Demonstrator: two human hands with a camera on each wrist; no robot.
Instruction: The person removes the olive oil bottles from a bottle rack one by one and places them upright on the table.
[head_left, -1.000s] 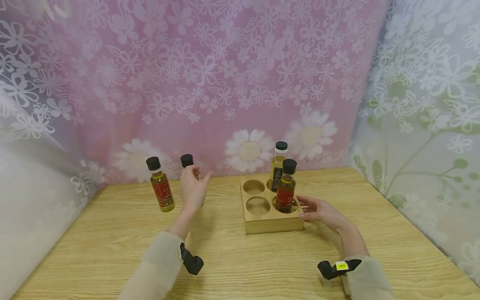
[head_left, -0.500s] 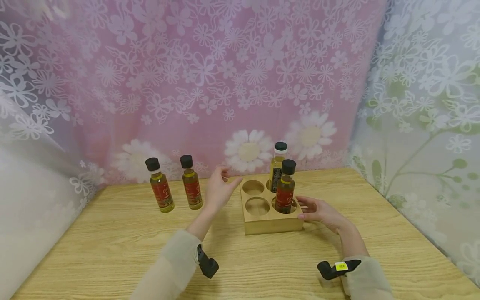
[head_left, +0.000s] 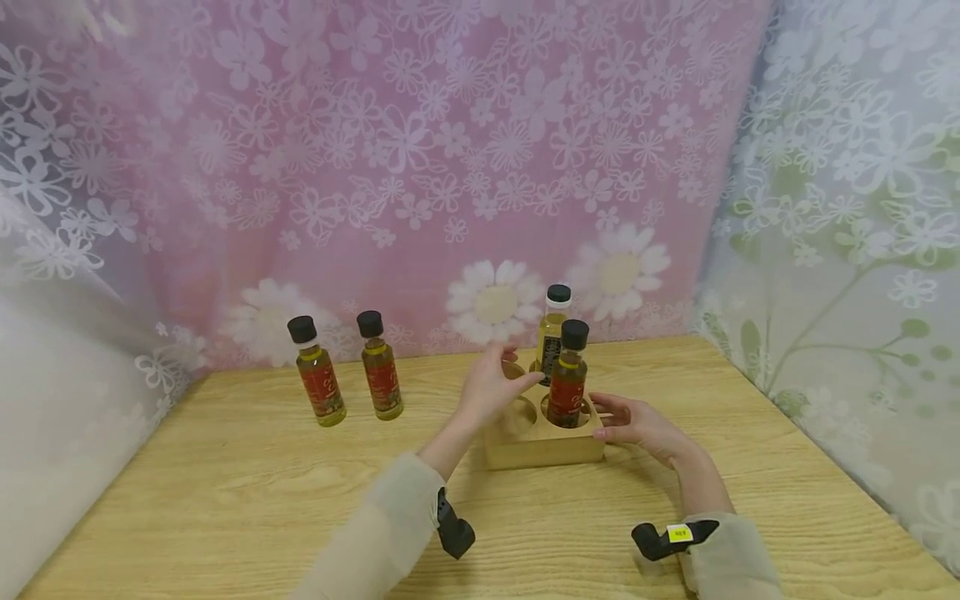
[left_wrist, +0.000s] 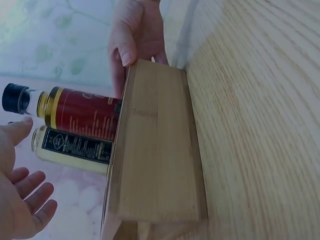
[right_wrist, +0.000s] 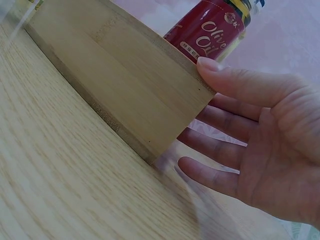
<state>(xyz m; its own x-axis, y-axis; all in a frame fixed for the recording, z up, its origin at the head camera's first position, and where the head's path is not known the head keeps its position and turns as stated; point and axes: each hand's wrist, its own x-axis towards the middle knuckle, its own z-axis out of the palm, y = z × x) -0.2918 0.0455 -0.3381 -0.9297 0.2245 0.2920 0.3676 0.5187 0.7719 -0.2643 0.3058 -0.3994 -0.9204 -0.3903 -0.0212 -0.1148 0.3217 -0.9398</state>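
Note:
A wooden bottle rack (head_left: pixel 543 452) with round holes stands on the table. Its front right hole holds a red-labelled olive oil bottle (head_left: pixel 567 392); behind that is a paler oil bottle (head_left: pixel 551 329) with a black label. My left hand (head_left: pixel 491 387) hovers over the rack's left holes, covering part of them, with thumb and fingers spread and nothing between them. In the left wrist view its thumb points toward the bottle necks. My right hand (head_left: pixel 645 425) holds the rack's front right corner, thumb (right_wrist: pixel 212 65) on the upper edge and fingers along the side.
On the table's left, two more red-labelled oil bottles, one outer (head_left: pixel 321 383) and one inner (head_left: pixel 382 379), stand upright side by side. A pink flowered curtain (head_left: pixel 375 167) hangs behind the table (head_left: pixel 225 500), with a pale one (head_left: pixel 847 250) on the right.
My left hand has moved right, from in front of the inner left bottle across to above the rack. The right hand stays at the rack's corner; the bottles stand where they were.

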